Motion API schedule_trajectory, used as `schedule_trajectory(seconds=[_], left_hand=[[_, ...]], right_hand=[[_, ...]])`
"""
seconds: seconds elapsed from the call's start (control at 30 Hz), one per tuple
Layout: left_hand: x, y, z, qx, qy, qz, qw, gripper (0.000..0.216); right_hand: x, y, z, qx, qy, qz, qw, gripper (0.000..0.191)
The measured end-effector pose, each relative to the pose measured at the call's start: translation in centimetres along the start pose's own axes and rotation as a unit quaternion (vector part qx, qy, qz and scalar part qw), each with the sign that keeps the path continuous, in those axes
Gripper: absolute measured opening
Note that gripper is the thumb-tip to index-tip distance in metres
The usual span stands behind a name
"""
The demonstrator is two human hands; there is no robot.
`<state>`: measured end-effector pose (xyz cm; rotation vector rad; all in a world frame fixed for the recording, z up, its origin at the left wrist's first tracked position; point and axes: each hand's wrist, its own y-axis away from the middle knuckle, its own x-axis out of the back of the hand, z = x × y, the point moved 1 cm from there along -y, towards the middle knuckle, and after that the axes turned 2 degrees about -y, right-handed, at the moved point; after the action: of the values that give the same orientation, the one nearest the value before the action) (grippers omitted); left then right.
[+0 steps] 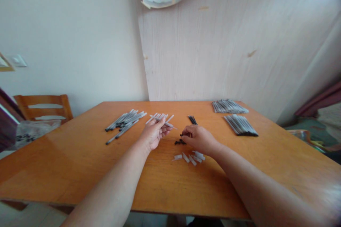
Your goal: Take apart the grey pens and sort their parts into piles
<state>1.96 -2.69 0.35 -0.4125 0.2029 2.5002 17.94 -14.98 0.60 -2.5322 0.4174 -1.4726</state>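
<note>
My left hand [153,134] is closed on a slim whitish pen barrel [167,124], held at a slant with its thin tip pointing right. Just behind that hand lie several pale tubes [159,115]. My right hand [201,139] is bent down at the table, its fingertips pinched at a small black plug-like piece [181,135]. More small black pieces [177,142] lie under those fingers. Nearer to me is a loose group of whitish translucent caps [193,158]. Beyond my right hand, thin black sticks [192,120] lie partly hidden by it.
Left on the wooden table [87,159] lies a pile of pens with black ends [125,120]. Two bundles sit at the right, a far one [229,106] and a nearer one [241,125]. A wooden chair [44,101] stands at the left, a wall behind.
</note>
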Motion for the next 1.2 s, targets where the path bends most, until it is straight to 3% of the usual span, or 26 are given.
schedule_trajectory(seconds=[0.17, 0.6, 1.03, 1.2], left_hand=[[0.1, -0.1, -0.1, 0.0, -0.002, 0.0, 1.0, 0.024], [0.1, -0.2, -0.2, 0.005, -0.019, -0.001, 1.0, 0.024], [-0.4, 0.1, -0.5, 0.017, -0.04, -0.045, 0.998, 0.028], [0.0, -0.4, -0.3, -0.011, -0.013, -0.012, 1.0, 0.025]], right_hand=[[0.1, 0.1, 0.2, -0.002, 0.053, -0.017, 0.998, 0.012], [-0.1, -0.1, 0.5, -0.005, 0.063, -0.039, 0.997, 0.015], [-0.4, -0.3, -0.5, 0.034, -0.045, 0.049, 0.997, 0.019], [0.2, -0.4, 0.1, 0.018, -0.04, 0.059, 0.997, 0.017]])
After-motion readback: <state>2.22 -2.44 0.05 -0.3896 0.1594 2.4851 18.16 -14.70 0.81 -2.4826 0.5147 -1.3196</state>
